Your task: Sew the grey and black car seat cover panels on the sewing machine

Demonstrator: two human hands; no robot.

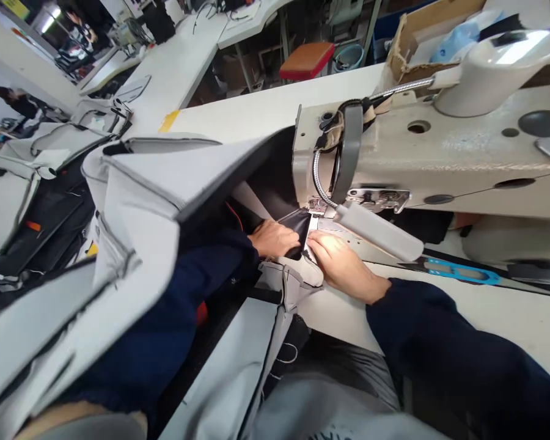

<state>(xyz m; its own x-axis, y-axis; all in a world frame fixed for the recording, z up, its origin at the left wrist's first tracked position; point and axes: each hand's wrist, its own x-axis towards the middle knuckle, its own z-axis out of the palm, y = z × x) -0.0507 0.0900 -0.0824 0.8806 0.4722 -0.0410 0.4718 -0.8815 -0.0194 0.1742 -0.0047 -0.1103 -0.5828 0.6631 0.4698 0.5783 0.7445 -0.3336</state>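
A large grey and black sewn fabric piece point(146, 183) drapes from the machine over my left arm and down to my lap. My left hand point(275, 238) reaches inside its folds, fingers curled on the black material just left of the needle area. Opposite it, my right hand point(343, 266) pinches the pale edge of the same piece, thumb and fingertips close to the left hand. Both hands are just in front of the sewing machine point(376, 153), whose needle is mostly hidden by the head and a grey lamp point(380, 232).
A blue-handled tool point(462, 271) lies on the white table right of my hand. Behind the machine stand a cardboard box point(401, 52) and a red-topped stool point(307, 61). More grey and black pieces point(55, 146) are heaped at left; people sit farther back.
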